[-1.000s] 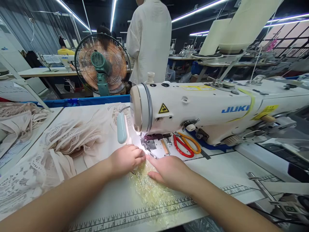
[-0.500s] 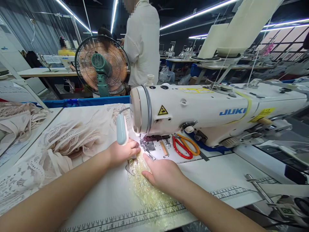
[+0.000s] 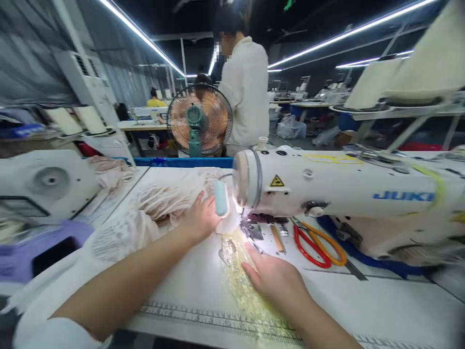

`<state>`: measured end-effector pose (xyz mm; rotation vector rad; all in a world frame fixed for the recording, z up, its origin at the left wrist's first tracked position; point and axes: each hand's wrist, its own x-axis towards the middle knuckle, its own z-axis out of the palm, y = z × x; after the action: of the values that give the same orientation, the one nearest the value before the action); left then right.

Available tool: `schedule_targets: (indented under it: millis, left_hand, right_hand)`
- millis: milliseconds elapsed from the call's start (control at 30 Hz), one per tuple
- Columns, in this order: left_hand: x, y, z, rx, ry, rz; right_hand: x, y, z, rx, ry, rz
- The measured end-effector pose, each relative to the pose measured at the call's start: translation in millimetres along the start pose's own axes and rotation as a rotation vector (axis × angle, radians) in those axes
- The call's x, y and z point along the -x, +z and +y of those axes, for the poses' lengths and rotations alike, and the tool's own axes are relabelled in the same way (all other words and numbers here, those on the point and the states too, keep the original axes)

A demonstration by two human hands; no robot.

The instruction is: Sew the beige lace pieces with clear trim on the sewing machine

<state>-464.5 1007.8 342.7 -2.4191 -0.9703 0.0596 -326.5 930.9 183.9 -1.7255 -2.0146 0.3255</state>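
Observation:
A strip of shiny, pale yellow material runs from the needle area of the white sewing machine down over the table's front edge. My right hand rests on the strip's right side, thumb and forefinger apart. Beside the small pale blue lamp, my left hand is raised off the strip with its fingers spread, partly hidden behind the lamp. It holds nothing that I can see. Light from the machine head falls on the strip's upper end.
Red-handled scissors and an orange-handled pair lie right of the needle area. Beige lace pieces are heaped on the left. Behind the table are a fan and a standing person. A purple item is far left.
My left hand has come off the yellow material and lifted, its fingers now spread. The view has turned left, bringing another machine into sight. My right hand stays by the strip.

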Motion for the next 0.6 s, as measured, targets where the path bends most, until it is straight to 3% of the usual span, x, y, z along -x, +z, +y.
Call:
schedule_targets:
  millis: [67, 133, 200, 267, 333, 400, 467, 533, 567, 600]
  left_hand:
    - [22.8, -33.9, -7.3, -0.138, -0.134, -0.045]
    - [52.4, -68.7, -26.1, -0.313, -0.485, -0.162]
    - [85.0, -95.3, -54.8, -0.393, -0.763, -0.163]
    - [114.5, -108.4, -87.1, -0.325, -0.892, -0.281]
    - [135.4, -111.8, -113.2, -0.202, -0.863, -0.329]
    - [146.1, -114.9, -124.3, -0.151, -0.842, -0.23]
    - [149.2, -124.1, -116.8, -0.157, -0.894, -0.027]
    - [148.8, -137.3, -92.6, -0.063, -0.898, 0.17]
    - [148.1, -143.0, -75.9, 0.152, -0.821, 0.281]
    - [146.9, -146.9, -57.5, 0.324, -0.806, 0.309]
  right_hand:
    - [1.0, 0.3, -0.3, -0.014, -0.002, -0.002]
    - [2.4, 0.2, -1.3, -0.037, -0.013, -0.006]
    - [3.8, -0.1, -2.8, -0.056, -0.028, -0.005]
    - [4.0, -0.1, -3.7, -0.066, -0.029, 0.006]
    - [3.3, -0.5, -3.3, -0.101, -0.027, 0.04]
    - [3.9, -2.0, -2.0, -0.155, -0.034, 0.078]
    - [9.3, -4.0, -2.5, -0.211, -0.038, 0.1]
    - [20.9, -4.2, -8.6, -0.257, -0.034, 0.116]
    - [28.6, -2.7, -14.5, -0.309, -0.051, 0.124]
    - [36.9, 0.2, -22.4, -0.381, -0.088, 0.131]
